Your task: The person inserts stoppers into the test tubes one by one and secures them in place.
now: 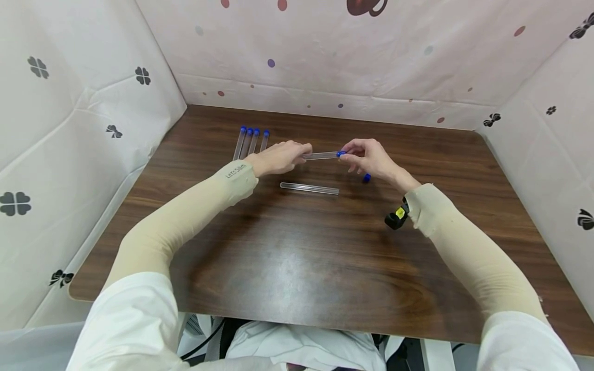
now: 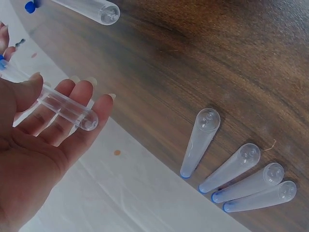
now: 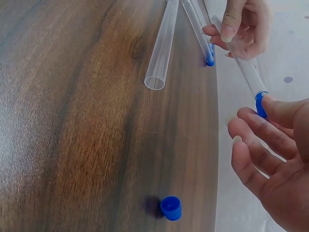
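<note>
A clear test tube (image 1: pixel 320 155) is held nearly level above the table between both hands. My left hand (image 1: pixel 280 157) pinches its rounded end, thumb against the fingers, as the left wrist view shows. At the other end, my right hand (image 1: pixel 373 158) pinches a blue cap (image 3: pixel 261 103) that sits on the tube's mouth. Below them lies an uncapped test tube (image 1: pixel 309 188), its open mouth to the right. A loose blue cap (image 3: pixel 171 208) rests on the wood under my right hand.
Several blue-capped test tubes (image 2: pixel 200 142) lie side by side at the back left of the brown wooden table (image 1: pixel 287 268). White patterned sheets (image 1: pixel 325 62) enclose the back and sides. A black device (image 1: pixel 396 219) is strapped at the right wrist.
</note>
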{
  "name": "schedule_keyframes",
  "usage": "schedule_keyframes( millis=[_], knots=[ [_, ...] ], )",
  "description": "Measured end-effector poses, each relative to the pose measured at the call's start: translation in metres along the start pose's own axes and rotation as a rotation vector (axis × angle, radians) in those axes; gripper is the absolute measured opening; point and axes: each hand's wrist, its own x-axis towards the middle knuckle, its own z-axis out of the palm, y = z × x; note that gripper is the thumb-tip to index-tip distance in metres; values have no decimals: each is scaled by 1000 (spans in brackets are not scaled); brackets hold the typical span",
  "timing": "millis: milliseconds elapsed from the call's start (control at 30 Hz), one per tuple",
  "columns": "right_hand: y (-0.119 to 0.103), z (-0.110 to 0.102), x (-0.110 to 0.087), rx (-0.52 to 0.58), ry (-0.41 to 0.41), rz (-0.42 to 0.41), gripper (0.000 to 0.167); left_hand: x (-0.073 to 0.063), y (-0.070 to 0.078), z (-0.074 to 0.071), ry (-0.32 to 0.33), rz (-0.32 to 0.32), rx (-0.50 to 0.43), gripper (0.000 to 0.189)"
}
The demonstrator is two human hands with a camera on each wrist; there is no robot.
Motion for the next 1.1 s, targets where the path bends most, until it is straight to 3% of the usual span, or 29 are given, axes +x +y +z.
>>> schedule_keyframes(
  millis=[600,833,1100],
  knots=[
    [-4,1,-1,6,-24,-24,20,2,-2,2,39,39,34,10],
    [-39,-2,-13,17,-44,-22,18,1,-1,1,36,30,32,10],
    [-39,-3,-13,46,-35,-34,16,0,0,-2,37,39,26,14]
  ],
)
